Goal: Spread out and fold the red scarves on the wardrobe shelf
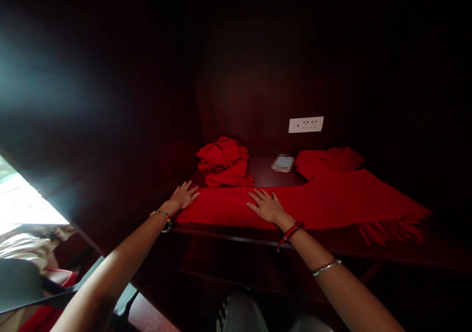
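A red fringed scarf point(328, 199) lies spread along the front of a dark wooden desk point(265, 174). Its left part is a smooth, folded strip, while the right part fans out wider, with tassels hanging near the desk edge. My left hand point(183, 196) rests flat on the strip's left end, fingers spread. Flat on the middle of the strip is my right hand point(268, 207), its fingers also apart. Behind my left hand sits a crumpled red cloth point(224, 157) with a fringe. More bunched red fabric point(328, 160) lies at the back right of the scarf.
A blurred-out pale item point(283, 163) lies at the back of the desk. On the dark back wall is a white socket panel point(306, 124). A dark partition point(92, 125) rises on the left. A grey chair point(22, 285) and a person's pale clothing point(25, 248) show at lower left.
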A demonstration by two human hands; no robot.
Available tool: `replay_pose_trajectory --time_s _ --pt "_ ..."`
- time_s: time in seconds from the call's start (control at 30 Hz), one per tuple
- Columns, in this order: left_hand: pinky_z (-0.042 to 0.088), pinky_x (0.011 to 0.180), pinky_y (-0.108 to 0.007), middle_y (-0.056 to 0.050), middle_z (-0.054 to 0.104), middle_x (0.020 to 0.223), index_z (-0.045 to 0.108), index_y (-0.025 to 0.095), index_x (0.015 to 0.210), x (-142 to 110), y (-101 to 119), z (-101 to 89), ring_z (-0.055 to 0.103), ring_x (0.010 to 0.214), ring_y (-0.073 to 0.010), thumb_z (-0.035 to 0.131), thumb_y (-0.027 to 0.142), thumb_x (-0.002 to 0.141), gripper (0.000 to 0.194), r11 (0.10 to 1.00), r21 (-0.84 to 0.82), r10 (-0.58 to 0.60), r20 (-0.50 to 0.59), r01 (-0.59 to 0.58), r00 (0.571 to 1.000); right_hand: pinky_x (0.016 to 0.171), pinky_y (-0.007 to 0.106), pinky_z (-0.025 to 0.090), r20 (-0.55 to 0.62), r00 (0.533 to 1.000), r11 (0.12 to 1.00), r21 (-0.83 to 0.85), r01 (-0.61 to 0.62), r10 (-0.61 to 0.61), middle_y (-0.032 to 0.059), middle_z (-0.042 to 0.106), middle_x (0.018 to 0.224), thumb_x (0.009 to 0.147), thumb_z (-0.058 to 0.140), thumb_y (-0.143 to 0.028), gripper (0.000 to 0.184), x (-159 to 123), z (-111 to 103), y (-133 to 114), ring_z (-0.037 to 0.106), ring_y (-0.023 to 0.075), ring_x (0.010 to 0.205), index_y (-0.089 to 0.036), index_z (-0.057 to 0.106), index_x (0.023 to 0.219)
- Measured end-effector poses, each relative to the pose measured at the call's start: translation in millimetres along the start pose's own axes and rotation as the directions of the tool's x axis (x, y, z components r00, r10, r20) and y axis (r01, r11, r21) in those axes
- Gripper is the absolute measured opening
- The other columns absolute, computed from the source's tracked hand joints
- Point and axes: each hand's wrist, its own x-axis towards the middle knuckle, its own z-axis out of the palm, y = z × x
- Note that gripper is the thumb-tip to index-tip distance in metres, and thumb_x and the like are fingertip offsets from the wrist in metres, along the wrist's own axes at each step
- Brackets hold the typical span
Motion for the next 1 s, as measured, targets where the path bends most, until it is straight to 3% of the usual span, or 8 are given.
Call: replay_pose_trajectory --time_s 0.1,0.2,0.27,0.33,0.47,0.6,0.8,1.0 --pt "0.024 0.098 -0.037 -0.011 0.027 0.137 0.032 0.019 0.130 2.6 -8.9 -10.8 0.025 0.124 -0.0246 0.027 0.039 0.085 0.049 1.000 0.001 0.017 -0.078 -0.017 0.997 0.100 0.048 0.009 0.011 1.000 1.000 0.001 -0.015 0.015 0.0041 0.017 0.141 0.082 0.015 -0.058 0.062 0.1 0.4 0.8 0.011 0.0239 0.128 -0.025 0.023 0.134" --pt "0.035 0.089 -0.027 -0.010 0.050 0.119 0.044 0.017 0.122 7.0 -17.6 -26.3 0.047 0.106 -0.0197 0.037 0.034 0.082 0.044 0.996 -0.016 0.085 0.063 -0.084 0.994 0.100 0.048 0.010 0.000 1.000 1.000 -0.001 -0.016 0.016 0.0042 0.019 0.141 0.082 0.016 -0.058 0.061 0.2 1.2 2.0 0.012 0.0236 0.128 -0.026 0.025 0.133" --pt "0.038 0.086 -0.026 -0.010 0.054 0.110 0.053 0.016 0.113 8.4 -18.0 -36.0 0.051 0.099 -0.0201 0.044 0.030 0.078 0.038 0.992 -0.003 0.125 0.127 -0.126 0.984 0.100 0.048 0.011 -0.018 1.000 1.000 0.000 -0.012 0.012 0.0047 0.021 0.140 0.082 0.017 -0.057 0.060 0.0 1.7 2.7 0.014 0.0238 0.128 -0.025 0.027 0.132" --pt "0.034 0.091 -0.031 -0.013 0.049 0.116 0.054 0.016 0.111 6.4 -9.1 -41.5 0.046 0.106 -0.0231 0.045 0.027 0.078 0.036 0.990 0.022 0.137 0.071 -0.138 0.988 0.100 0.048 0.012 -0.037 0.999 1.000 0.000 -0.007 0.007 0.0055 0.023 0.140 0.083 0.018 -0.056 0.059 -0.3 2.2 3.1 0.016 0.0241 0.127 -0.024 0.029 0.132" --pt "0.017 0.101 -0.039 -0.012 0.026 0.136 0.043 0.018 0.122 -8.7 35.6 -30.6 0.021 0.125 -0.0257 0.037 0.031 0.084 0.041 0.978 0.022 0.206 -0.206 -0.206 0.957 0.099 0.048 0.013 -0.052 0.999 1.000 -0.006 -0.002 0.001 0.0061 0.024 0.139 0.083 0.019 -0.054 0.058 -1.3 2.6 1.7 0.016 0.0241 0.127 -0.023 0.030 0.131" --pt "0.018 0.100 -0.045 -0.009 0.014 0.142 0.022 0.025 0.133 -23.4 71.7 -4.2 0.013 0.128 -0.0262 0.021 0.051 0.085 0.055 0.965 -0.161 0.210 -0.013 -0.209 0.978 0.099 0.051 0.008 -0.026 1.000 1.000 -0.009 -0.018 0.018 0.0042 0.021 0.140 0.084 0.016 -0.053 0.057 -1.0 1.4 1.4 0.014 0.0237 0.128 -0.025 0.026 0.133" --pt "0.014 0.099 -0.049 -0.009 0.007 0.142 0.016 0.027 0.135 -21.5 70.8 -3.3 0.006 0.129 -0.0273 0.020 0.051 0.085 0.055 0.976 -0.170 0.158 0.104 -0.139 0.982 0.097 0.057 0.001 0.132 0.988 0.997 0.011 -0.081 0.079 -0.0008 0.008 0.143 0.082 0.011 -0.057 0.060 -1.0 -11.2 5.1 0.003 0.0261 0.129 -0.028 0.014 0.135" --pt "0.013 0.100 -0.048 -0.001 0.004 0.143 0.025 0.031 0.132 -23.9 106.1 -12.6 0.006 0.129 -0.0250 0.021 0.044 0.087 0.046 0.926 -0.162 0.330 -0.093 -0.342 0.939 0.098 0.055 0.002 0.086 0.996 0.998 0.048 0.029 -0.033 -0.0028 0.006 0.143 0.083 0.010 -0.056 0.058 -11.0 -17.3 -12.6 0.002 0.0258 0.129 -0.032 0.012 0.135"
